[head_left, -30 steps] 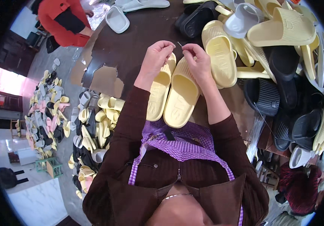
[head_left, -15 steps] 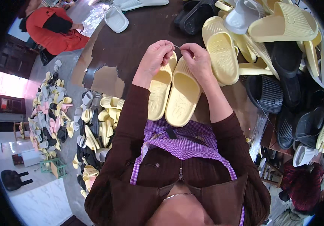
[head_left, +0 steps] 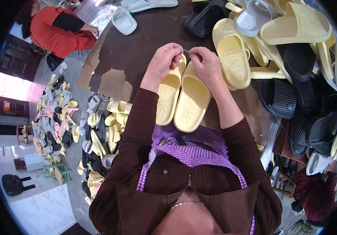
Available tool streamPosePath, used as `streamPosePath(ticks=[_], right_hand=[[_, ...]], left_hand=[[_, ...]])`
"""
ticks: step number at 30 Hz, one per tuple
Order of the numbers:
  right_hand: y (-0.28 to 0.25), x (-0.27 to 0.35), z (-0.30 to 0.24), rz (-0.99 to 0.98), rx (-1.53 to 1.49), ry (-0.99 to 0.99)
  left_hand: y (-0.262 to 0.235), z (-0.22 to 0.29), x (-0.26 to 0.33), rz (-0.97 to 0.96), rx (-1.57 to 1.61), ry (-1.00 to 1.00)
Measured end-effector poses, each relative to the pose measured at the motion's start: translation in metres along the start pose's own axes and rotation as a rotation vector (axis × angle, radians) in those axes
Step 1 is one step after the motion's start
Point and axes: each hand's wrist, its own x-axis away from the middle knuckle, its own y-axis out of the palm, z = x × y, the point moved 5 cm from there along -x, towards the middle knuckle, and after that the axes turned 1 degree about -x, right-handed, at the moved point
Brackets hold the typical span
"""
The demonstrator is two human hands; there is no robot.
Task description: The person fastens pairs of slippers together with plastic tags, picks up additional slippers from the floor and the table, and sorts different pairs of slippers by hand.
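Dressed in a brown jacket (head_left: 168,168) with a zip (head_left: 189,182) and wide collar (head_left: 143,203). Wears a necklace (head_left: 185,203) and purple checked apron (head_left: 194,150).

From where I stand, large block capitals show in the footbeds of three yellow slippers: the left slipper (head_left: 169,96) and right slipper (head_left: 193,100) of the near pair, and the third slipper (head_left: 232,58) to their right. A small outlined emblem marks the ribbed strap of a farther yellow slipper (head_left: 299,24); a black slipper's (head_left: 280,98) strap mark is too small to read.
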Motion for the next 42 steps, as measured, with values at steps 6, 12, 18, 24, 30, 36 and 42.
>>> streamPosePath(ticks=[6,12,18,24,30,36,42], right_hand=[[0.001,0.0,-0.001,-0.003,0.009,0.011],[0.003,0.0,-0.002,-0.022,-0.029,0.029],[0.003,0.001,-0.003,-0.009,0.01,0.047],[0.003,0.003,-0.007,-0.029,0.042,0.054],[0.006,0.007,-0.001,-0.016,-0.076,0.149],[-0.034,-0.005,-0.037,0.132,-0.02,-0.053],[-0.08,0.066,-0.079,-0.338,0.077,0.126]], left_hand=[[0.001,0.002,0.003,-0.005,-0.041,0.0],[0.003,0.002,0.004,0.022,-0.04,0.003],[0.004,0.0,0.002,0.016,-0.087,0.036],[0.007,-0.003,0.004,-0.017,-0.08,0.018],[0.007,-0.008,0.01,-0.009,-0.123,0.01],[-0.019,0.025,0.033,0.332,-0.208,0.287],[-0.091,0.011,0.136,0.535,-0.762,0.209]])
